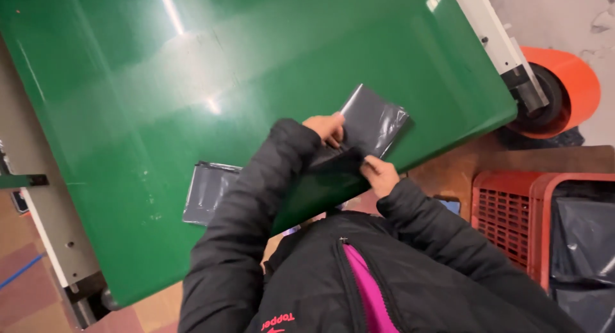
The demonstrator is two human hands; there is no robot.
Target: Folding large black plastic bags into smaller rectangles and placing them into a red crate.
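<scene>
Grey bag (375, 118) pinched between left hand (325, 128) and right hand (379, 174).

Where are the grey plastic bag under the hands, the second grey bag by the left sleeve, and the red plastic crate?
Grey plastic bag (375, 120), head view: its glossy upper face.
Second grey bag (208, 193), head view: its flat middle.
Red plastic crate (503, 211), head view: its slotted side wall.
</scene>
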